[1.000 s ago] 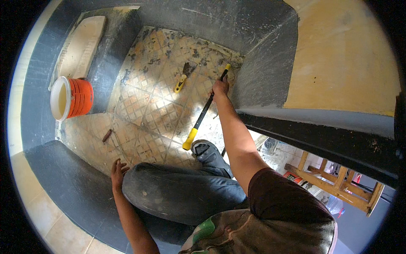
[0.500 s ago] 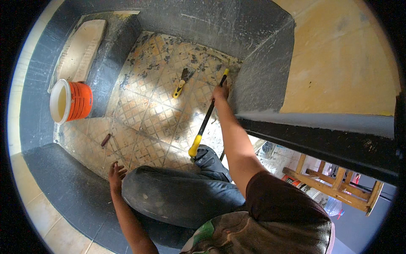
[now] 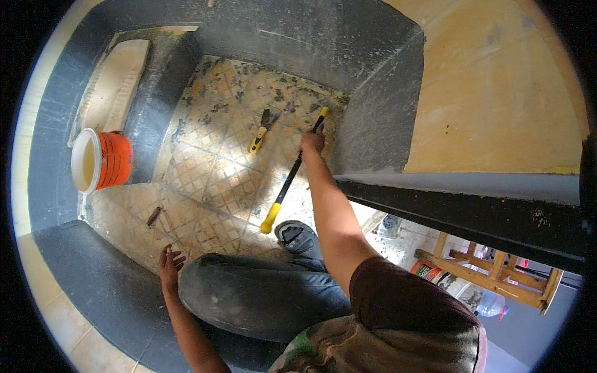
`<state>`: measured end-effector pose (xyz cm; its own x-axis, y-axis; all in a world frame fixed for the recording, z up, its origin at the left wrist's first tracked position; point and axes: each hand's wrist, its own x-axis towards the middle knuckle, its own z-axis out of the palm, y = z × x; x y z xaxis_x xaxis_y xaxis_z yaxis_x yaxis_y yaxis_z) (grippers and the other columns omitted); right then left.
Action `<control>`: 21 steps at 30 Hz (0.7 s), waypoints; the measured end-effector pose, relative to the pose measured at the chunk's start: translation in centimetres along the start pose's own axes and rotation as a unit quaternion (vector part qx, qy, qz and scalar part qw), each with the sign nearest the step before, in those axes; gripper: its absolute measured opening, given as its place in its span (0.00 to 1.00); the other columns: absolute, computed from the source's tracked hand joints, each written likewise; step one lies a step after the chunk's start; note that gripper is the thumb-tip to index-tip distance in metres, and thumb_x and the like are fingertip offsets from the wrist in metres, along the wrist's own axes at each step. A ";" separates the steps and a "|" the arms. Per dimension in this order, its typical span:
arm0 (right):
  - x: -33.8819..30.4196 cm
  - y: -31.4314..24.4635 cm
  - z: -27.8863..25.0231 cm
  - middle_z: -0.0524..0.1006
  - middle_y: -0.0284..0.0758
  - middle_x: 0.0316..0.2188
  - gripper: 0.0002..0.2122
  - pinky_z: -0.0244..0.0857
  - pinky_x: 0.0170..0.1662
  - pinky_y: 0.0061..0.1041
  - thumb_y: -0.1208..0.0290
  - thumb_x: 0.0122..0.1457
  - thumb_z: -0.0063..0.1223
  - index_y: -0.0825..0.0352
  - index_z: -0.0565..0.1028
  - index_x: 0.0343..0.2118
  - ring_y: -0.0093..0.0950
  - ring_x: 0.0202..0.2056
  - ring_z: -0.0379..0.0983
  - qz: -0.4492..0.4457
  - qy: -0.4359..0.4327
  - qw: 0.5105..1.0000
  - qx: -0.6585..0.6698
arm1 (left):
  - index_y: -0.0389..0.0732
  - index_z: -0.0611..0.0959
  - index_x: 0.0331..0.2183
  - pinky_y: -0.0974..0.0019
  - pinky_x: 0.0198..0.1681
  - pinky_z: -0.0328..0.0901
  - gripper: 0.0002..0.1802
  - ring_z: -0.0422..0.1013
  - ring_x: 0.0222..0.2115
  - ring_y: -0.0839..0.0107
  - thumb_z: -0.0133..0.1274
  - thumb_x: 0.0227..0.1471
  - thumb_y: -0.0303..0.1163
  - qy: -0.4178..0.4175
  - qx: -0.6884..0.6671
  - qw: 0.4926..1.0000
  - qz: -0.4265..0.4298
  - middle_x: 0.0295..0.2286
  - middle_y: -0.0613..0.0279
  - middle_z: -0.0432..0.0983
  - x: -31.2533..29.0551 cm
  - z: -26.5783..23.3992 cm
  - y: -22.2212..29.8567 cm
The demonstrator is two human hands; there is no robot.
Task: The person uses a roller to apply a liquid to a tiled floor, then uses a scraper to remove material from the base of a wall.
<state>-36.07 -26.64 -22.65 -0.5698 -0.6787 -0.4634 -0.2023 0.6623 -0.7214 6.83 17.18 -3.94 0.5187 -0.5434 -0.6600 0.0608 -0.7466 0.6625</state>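
Note:
My right hand is closed around a long black bar with yellow ends, gripping it near its far end. The bar slants over the tiled floor, its near yellow knob close to my shoe. Left of that hand lies a scraper with a yellow-and-black handle and a dark blade. My left hand is beside my knee with its fingers apart, holding nothing. Just beyond it on the floor rests a thin tool with a dark red handle, which looks like a screwdriver.
An orange-and-white bucket stands at the left by a grey ledge. A long pale slab lies on that ledge. Dark flecks dot the far floor. Grey walls enclose the space. Wooden furniture stands beyond a black edge at right.
My right hand has shifted slightly left with the bar, and its near yellow end has swung left, away from my shoe. The whole view has tilted a little. My left hand stays by my knee.

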 end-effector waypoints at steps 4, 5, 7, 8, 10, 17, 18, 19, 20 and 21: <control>-1.0 -3.2 -1.1 0.77 0.41 0.38 0.26 0.71 0.24 0.34 0.65 0.68 0.42 0.50 0.54 0.68 0.35 0.21 0.74 0.105 -0.060 0.986 0.112 | 0.43 0.70 0.59 0.60 0.41 0.69 0.29 0.77 0.37 0.65 0.44 0.66 0.51 -0.003 0.031 0.999 0.009 0.40 0.56 0.78 -1.0 -0.8 0.0; -1.8 -3.4 -0.9 0.77 0.41 0.39 0.26 0.71 0.25 0.34 0.65 0.68 0.42 0.50 0.54 0.69 0.36 0.23 0.74 0.090 -0.055 0.989 0.106 | 0.43 0.70 0.59 0.60 0.41 0.69 0.28 0.77 0.37 0.65 0.44 0.66 0.51 0.000 0.039 0.999 0.011 0.40 0.56 0.78 -1.2 -0.8 0.1; 0.2 -2.5 -1.4 0.78 0.41 0.40 0.26 0.71 0.27 0.35 0.64 0.67 0.43 0.54 0.56 0.67 0.37 0.26 0.75 0.008 0.011 1.000 -0.007 | 0.43 0.70 0.59 0.60 0.41 0.68 0.28 0.77 0.37 0.65 0.44 0.66 0.51 0.000 -0.005 1.000 0.016 0.40 0.55 0.78 -0.2 0.6 0.6; 3.2 -1.5 -2.8 0.79 0.42 0.39 0.25 0.72 0.28 0.35 0.63 0.66 0.43 0.56 0.59 0.66 0.38 0.27 0.75 -0.052 0.076 0.989 -0.116 | 0.43 0.70 0.59 0.60 0.41 0.68 0.28 0.77 0.38 0.64 0.43 0.66 0.51 -0.014 -0.029 0.999 0.021 0.40 0.55 0.78 0.9 2.3 1.2; -4.1 -3.0 -1.5 0.78 0.45 0.42 0.27 0.73 0.36 0.40 0.63 0.65 0.44 0.53 0.56 0.67 0.41 0.33 0.78 0.025 -0.076 0.995 0.067 | 0.43 0.70 0.59 0.60 0.41 0.68 0.28 0.77 0.38 0.64 0.43 0.66 0.51 0.022 0.010 1.000 0.002 0.40 0.56 0.78 -1.6 -1.9 -0.2; -5.6 -5.0 -1.8 0.76 0.42 0.45 0.27 0.67 0.22 0.36 0.69 0.70 0.39 0.46 0.52 0.70 0.35 0.19 0.71 0.121 -0.138 0.982 0.052 | 0.42 0.71 0.58 0.61 0.42 0.68 0.27 0.76 0.39 0.65 0.43 0.66 0.50 0.036 0.023 0.999 -0.004 0.41 0.56 0.77 -3.1 -2.4 0.0; -4.8 -4.6 -2.0 0.76 0.42 0.43 0.26 0.67 0.21 0.35 0.69 0.70 0.39 0.47 0.52 0.69 0.35 0.19 0.71 0.095 -0.105 0.989 0.042 | 0.42 0.71 0.58 0.61 0.42 0.68 0.28 0.76 0.38 0.65 0.43 0.66 0.50 0.024 0.020 0.999 0.002 0.41 0.56 0.78 -2.9 -1.8 0.5; -2.9 -3.6 -1.7 0.77 0.42 0.41 0.26 0.66 0.21 0.34 0.69 0.70 0.39 0.48 0.53 0.69 0.34 0.19 0.70 0.064 -0.065 0.995 0.032 | 0.42 0.71 0.58 0.61 0.42 0.68 0.28 0.76 0.38 0.65 0.43 0.66 0.50 0.007 0.013 1.000 0.011 0.41 0.56 0.78 -2.2 -0.4 1.0; -1.2 -2.7 -1.1 0.77 0.42 0.40 0.25 0.65 0.20 0.34 0.69 0.70 0.39 0.49 0.54 0.69 0.33 0.18 0.70 0.036 -0.026 0.999 0.023 | 0.43 0.71 0.58 0.61 0.41 0.68 0.28 0.77 0.38 0.65 0.43 0.66 0.50 -0.010 0.008 1.000 0.020 0.41 0.56 0.78 -1.3 0.7 1.5; -0.7 -2.1 -0.9 0.77 0.42 0.37 0.25 0.66 0.20 0.34 0.69 0.70 0.39 0.50 0.55 0.68 0.33 0.18 0.69 0.023 -0.012 1.000 0.000 | 0.42 0.71 0.58 0.61 0.41 0.68 0.28 0.77 0.37 0.65 0.43 0.66 0.50 -0.014 0.006 1.000 0.020 0.40 0.56 0.78 -0.9 0.8 1.4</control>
<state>-36.00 -27.22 -20.35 -0.5597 -0.6550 -0.5077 -0.1763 0.6927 -0.6993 5.73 16.37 -2.70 0.4970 -0.5829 -0.6428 0.0298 -0.7289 0.6840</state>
